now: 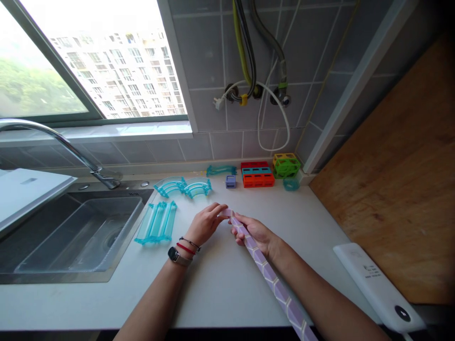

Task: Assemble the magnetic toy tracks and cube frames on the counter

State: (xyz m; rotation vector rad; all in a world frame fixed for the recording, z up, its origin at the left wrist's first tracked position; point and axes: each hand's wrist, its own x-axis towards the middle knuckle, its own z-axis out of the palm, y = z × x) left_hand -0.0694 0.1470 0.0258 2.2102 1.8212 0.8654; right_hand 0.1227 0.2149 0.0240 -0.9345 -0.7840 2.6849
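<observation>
A long flat purple strip [272, 277] with a pale hexagon pattern runs from my fingers down past the bottom edge of the view; its exact kind is unclear. My left hand [206, 225], with a watch and bracelets at the wrist, pinches the bent far end of it. Just below that end, my right hand [259, 233] is closed around the strip. Left of my left hand lie several straight translucent turquoise track pieces [158, 222], side by side on the white counter [227, 293]. Curved turquoise track pieces [183, 187] rest behind them.
Along the wall stand a small purple block [231, 181], red, teal and orange blocks [257, 175], and green and yellow blocks [286, 166]. At left is a sink [124, 255] with a clear tub [81, 232] and faucet [67, 147]. A white device [377, 284] lies at right beside a wooden panel [398, 189].
</observation>
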